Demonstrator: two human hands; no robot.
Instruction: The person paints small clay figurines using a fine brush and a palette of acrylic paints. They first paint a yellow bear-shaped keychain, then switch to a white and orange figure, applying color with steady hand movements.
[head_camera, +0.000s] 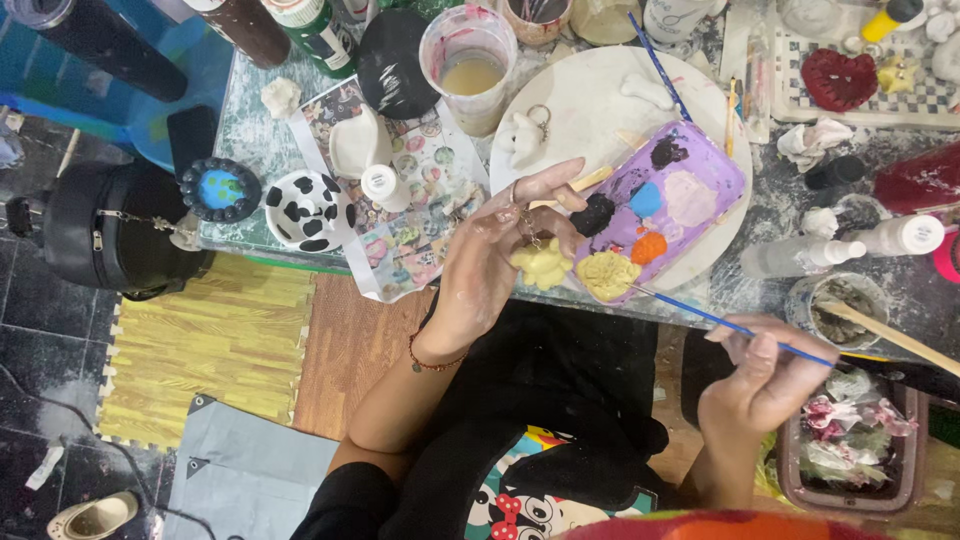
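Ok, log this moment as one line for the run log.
left hand: holds small pale yellow clay figure | right hand: holds thin blue paintbrush, tip at yellow paint on purple palette

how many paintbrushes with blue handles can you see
2: one blue-handled brush in the right hand, its tip at the purple palette; another blue brush lying across the white round board. The crowded table may hide more.

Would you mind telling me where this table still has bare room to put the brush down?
The round white board is bare between the cloudy water cup and the purple palette. A smaller bare strip of tabletop lies right of the palette, before the white bottle. The back row and the left side around the cow-spotted dish are crowded.
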